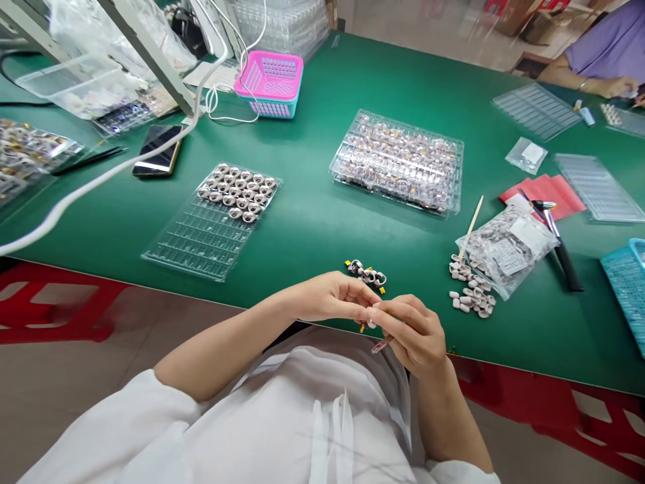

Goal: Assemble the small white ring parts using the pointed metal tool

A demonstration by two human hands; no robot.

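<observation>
At the table's front edge, my left hand (335, 297) and my right hand (414, 329) meet with fingertips pinched together. Between them is a small whitish part (371, 324), with a bit of yellow showing below it; the fingers cover most of it. A thin reddish stick-like tool (381, 345) pokes out from under my right hand's fingers. Just beyond my fingers lies a little pile of whitish ring-shaped parts with yellow tabs (370, 274). Loose pale small pieces (472, 289) lie to the right of my right hand.
A clear tray (194, 235) partly filled with rounded parts lies left. Stacked filled trays (398, 161) stand ahead. Right are a plastic bag of parts (508, 245), a black-handled tool (567, 262) and a blue basket (627, 282). A white cable (125, 165) crosses left; a co-worker's hand (617, 87) shows far right.
</observation>
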